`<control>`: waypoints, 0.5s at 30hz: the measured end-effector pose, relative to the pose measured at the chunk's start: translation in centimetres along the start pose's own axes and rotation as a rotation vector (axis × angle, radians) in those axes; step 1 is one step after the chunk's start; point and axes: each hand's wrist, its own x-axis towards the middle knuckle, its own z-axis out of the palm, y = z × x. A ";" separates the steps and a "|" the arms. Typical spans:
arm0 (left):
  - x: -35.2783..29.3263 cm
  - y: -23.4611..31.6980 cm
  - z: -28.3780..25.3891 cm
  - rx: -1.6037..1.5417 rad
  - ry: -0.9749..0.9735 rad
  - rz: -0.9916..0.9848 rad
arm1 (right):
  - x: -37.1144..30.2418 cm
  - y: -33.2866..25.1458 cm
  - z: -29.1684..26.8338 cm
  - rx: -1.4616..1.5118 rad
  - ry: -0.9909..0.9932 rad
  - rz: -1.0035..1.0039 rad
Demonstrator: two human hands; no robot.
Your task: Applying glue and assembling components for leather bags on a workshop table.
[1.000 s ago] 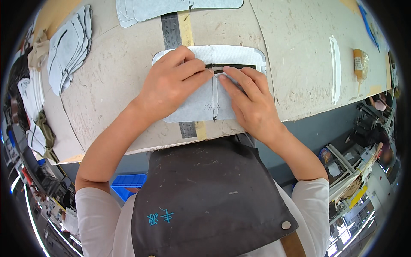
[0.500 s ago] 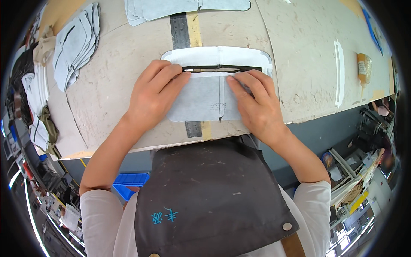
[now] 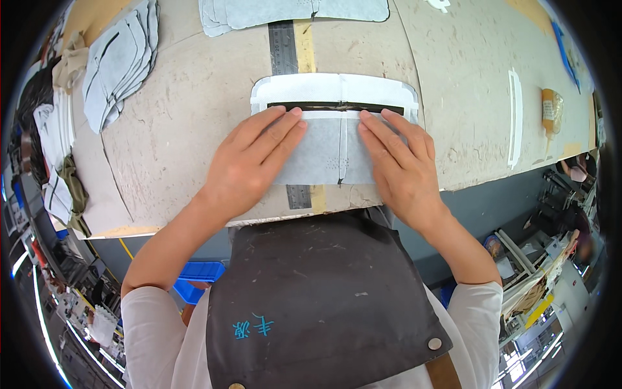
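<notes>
A pale grey-white panel [image 3: 324,146] with rounded upper corners lies flat before me, crossed by a long dark-edged slot [image 3: 337,106]. White strips run along the slot and down the panel's middle. My left hand [image 3: 254,159] rests on the panel's left part, its fingers stretched out and the tips at the slot's lower edge. On the right part, my right hand [image 3: 403,162] presses with extended fingers, tips near the same edge. Neither hand grips anything. Both palms hide the panel's lower corners.
Beneath the panel runs a steel ruler [image 3: 283,52] beside a yellowish strip [image 3: 304,48]. More pale panels lie at the far edge [image 3: 298,11] and in a fanned stack [image 3: 120,68] at left. An amber bottle [image 3: 552,111] and white strip [image 3: 515,120] are at right.
The pale gap in the slot has narrowed, its dark edges now nearly together. My fingers have gone from bent at the edge to flatter on the panel. The view has shifted slightly.
</notes>
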 end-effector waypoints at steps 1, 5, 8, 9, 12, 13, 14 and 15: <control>0.1 0.3 0.0 -0.006 -0.002 -0.022 | 0.0 -0.1 -0.1 -0.012 -0.001 0.007; 1.2 1.8 1.1 -0.057 -0.054 0.028 | 0.7 -1.0 0.9 0.120 -0.021 -0.037; 0.8 2.0 1.4 -0.071 -0.037 0.004 | 0.6 -1.3 0.9 0.149 -0.048 -0.005; 0.8 2.0 1.5 -0.067 -0.036 -0.007 | 0.6 -1.4 1.1 0.142 -0.048 -0.001; 0.5 1.9 1.9 -0.048 -0.023 -0.034 | 0.6 -1.4 1.0 0.123 -0.056 0.020; 0.3 1.8 2.0 -0.036 -0.016 -0.053 | 0.5 -1.4 1.0 0.115 -0.068 0.038; 0.0 1.7 1.8 -0.035 -0.015 -0.055 | 0.4 -1.4 1.0 0.115 -0.068 0.036; -0.2 1.5 1.6 -0.029 -0.010 -0.079 | 0.4 -1.3 0.9 0.100 -0.071 0.036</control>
